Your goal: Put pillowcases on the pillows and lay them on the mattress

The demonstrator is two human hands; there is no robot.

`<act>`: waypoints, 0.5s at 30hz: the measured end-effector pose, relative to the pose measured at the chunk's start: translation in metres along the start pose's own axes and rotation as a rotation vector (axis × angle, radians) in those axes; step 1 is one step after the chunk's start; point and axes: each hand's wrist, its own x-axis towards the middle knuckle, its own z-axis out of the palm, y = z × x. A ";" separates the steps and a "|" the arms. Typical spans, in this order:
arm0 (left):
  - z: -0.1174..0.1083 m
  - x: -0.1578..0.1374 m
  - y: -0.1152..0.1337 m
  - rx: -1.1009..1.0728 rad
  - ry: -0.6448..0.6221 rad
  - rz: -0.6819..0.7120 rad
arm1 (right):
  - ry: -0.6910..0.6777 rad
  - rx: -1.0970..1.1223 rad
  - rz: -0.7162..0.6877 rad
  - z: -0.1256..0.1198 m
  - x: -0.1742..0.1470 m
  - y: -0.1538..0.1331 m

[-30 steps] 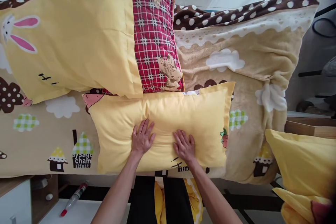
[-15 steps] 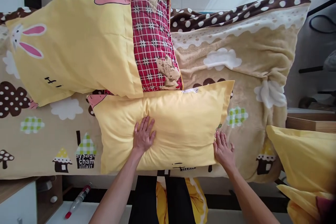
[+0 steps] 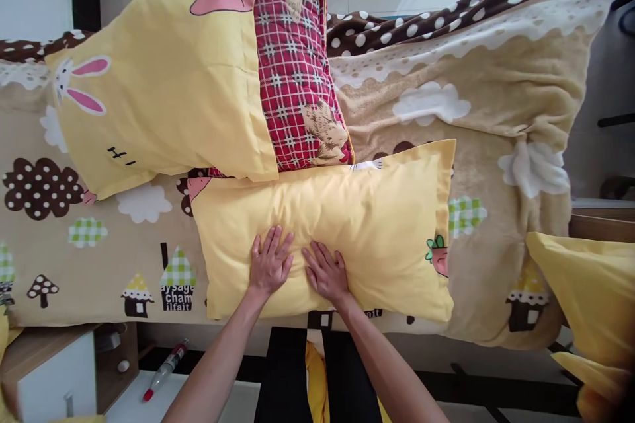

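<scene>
yellow pillow point(image 3: 367, 225), patterned blanket point(image 3: 496, 145), bed

I see both forearms bare, no sleeves, watch or rings on either hand; at six o'clock, dark trousers point(image 3: 288, 377) with a yellow garment point(image 3: 317, 377) between.

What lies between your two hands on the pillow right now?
Only bare yellow pillow: a narrow strip separates the left hand from the right hand, head view.
</scene>
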 end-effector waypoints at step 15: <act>0.021 -0.167 -0.080 -0.193 -0.026 -1.066 | 0.092 -0.066 0.009 0.006 -0.012 0.003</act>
